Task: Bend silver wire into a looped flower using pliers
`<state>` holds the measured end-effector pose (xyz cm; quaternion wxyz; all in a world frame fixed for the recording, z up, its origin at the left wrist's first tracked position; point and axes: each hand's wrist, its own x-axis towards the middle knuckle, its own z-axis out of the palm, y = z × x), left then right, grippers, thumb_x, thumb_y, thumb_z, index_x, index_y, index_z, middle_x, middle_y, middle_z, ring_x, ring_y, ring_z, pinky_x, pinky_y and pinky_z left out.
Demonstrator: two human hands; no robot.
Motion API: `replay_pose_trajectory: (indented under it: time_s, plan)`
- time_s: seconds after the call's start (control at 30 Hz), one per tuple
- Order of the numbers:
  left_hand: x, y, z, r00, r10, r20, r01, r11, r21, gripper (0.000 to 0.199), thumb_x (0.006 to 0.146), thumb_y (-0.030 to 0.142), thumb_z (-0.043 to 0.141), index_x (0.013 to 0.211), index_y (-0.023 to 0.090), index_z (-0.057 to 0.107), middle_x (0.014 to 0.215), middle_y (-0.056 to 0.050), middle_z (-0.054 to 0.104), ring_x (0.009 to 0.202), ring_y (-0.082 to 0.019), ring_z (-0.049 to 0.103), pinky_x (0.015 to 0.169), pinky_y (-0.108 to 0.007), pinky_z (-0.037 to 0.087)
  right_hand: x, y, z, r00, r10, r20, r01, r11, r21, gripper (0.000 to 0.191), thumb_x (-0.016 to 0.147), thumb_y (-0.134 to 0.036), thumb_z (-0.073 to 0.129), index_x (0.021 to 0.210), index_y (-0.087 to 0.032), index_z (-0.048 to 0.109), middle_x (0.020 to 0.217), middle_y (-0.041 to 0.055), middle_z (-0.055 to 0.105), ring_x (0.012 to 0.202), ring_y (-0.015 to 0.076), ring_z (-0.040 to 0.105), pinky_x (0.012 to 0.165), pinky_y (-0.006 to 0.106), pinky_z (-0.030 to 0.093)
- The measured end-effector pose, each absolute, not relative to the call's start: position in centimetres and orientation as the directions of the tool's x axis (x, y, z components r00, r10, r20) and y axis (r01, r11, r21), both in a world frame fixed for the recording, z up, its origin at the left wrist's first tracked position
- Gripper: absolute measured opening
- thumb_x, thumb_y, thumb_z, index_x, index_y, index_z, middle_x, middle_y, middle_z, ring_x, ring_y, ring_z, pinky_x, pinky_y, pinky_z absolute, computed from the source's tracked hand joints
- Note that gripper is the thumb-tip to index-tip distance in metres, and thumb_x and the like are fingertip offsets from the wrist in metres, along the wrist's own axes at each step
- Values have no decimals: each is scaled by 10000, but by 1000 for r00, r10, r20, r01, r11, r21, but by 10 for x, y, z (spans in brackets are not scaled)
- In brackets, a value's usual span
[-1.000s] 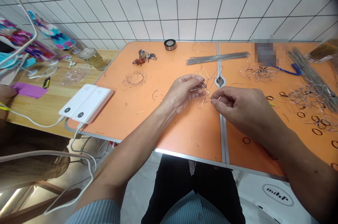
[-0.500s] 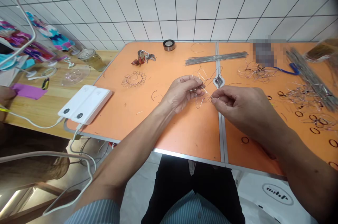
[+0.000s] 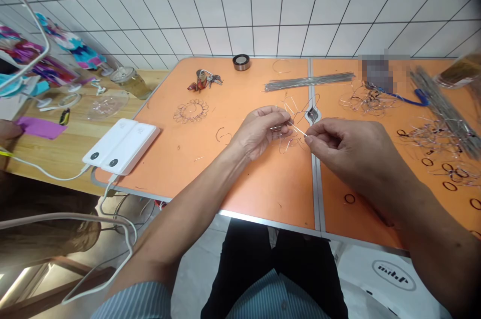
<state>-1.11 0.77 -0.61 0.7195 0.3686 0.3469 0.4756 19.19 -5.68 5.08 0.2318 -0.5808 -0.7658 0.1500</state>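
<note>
A makeshift craft workspace, with loose wire tangles (image 3: pixel 368 98) and straight wires (image 3: pixel 308 81) across an orange table (image 3: pixel 263 184).

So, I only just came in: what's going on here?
A person's left hand holds looped thin metal wire, and the right hand pinches the end of a pale straight strand between them. On the orange table, a ring of wire loops lies to the left, and a bundle of straight silver wires beyond the hands.

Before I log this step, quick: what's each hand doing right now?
Left hand: closed, holding the bent wire piece.
Right hand: closed, thumb and fingertips pinching a wire end.
</note>
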Motion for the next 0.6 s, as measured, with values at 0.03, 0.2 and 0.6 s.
replay_pose_trajectory:
  time_s: [0.03,0.2,0.6]
  plan:
    - [-11,8,-6,309,939,-151,-430,280,858,178,903,186,863,792,143,730,850,-44,750,664,-78,640,802,-278,612,192,-57,51,-210,961,177,822,272,-501,175,943,-234,663,782,-277,715,609,-41,605,571,174,534,633,371,395]
    - [-11,8,-7,327,933,-152,-455,297,839,164,927,202,839,812,134,743,851,-58,758,657,-85,642,803,-291,629,193,-56,54,-165,973,159,842,223,-491,153,939,-258,661,806,-279,733,649,-33,657,605,186,555,645,379,394]
    - [-12,8,-6,339,928,-154,-428,299,853,167,856,183,887,799,141,736,844,-41,755,677,-77,635,864,-302,638,194,-56,50,-123,964,235,856,223,-467,152,944,-297,657,827,-278,752,712,8,714,631,201,560,634,369,355]
